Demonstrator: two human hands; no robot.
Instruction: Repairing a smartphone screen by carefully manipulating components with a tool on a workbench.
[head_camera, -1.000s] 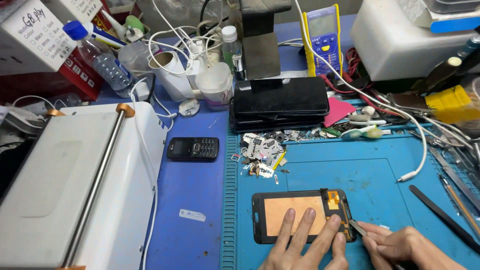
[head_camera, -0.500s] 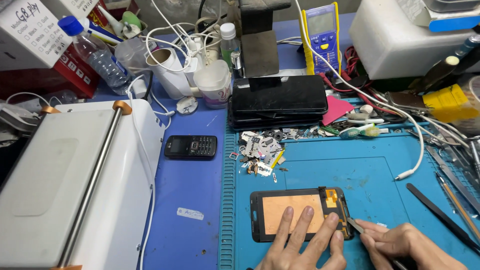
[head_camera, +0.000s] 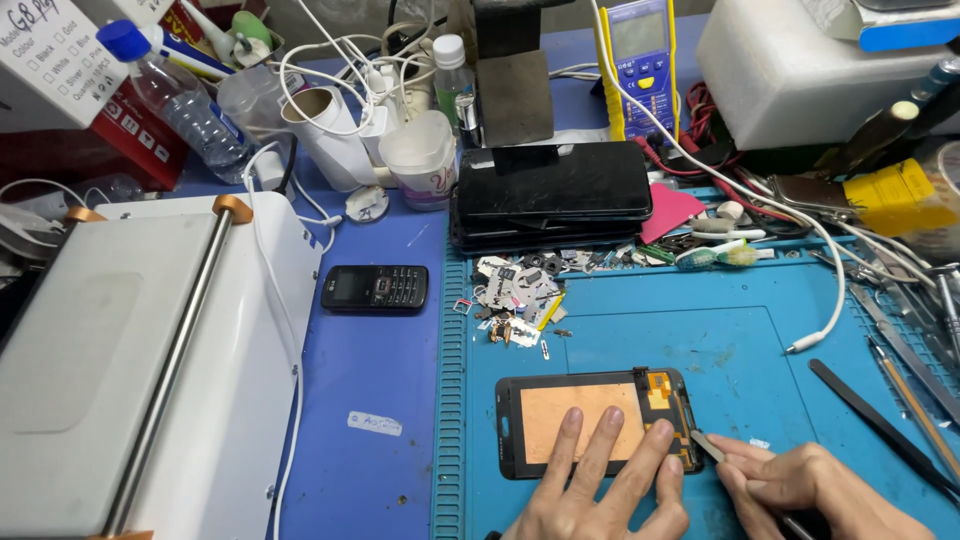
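Observation:
A phone screen assembly (head_camera: 560, 400) lies face down on the blue work mat (head_camera: 740, 350), showing a copper-coloured back and an orange flex part at its right end. My left hand (head_camera: 610, 480) presses flat on it with fingers spread over the copper area. My right hand (head_camera: 800, 490) holds a thin metal pry tool (head_camera: 708, 447), whose tip touches the assembly's lower right corner.
A white machine with a metal roller (head_camera: 130, 380) fills the left. A black keypad phone (head_camera: 375, 287) lies on the blue table. Stacked black phones (head_camera: 550, 195), small loose parts (head_camera: 515, 295), a yellow multimeter (head_camera: 640, 60), a white cable and tweezers (head_camera: 880, 425) surround the mat.
The view has shifted slightly. Both hands stay at the assembly's lower right; the tool tip remains at that corner.

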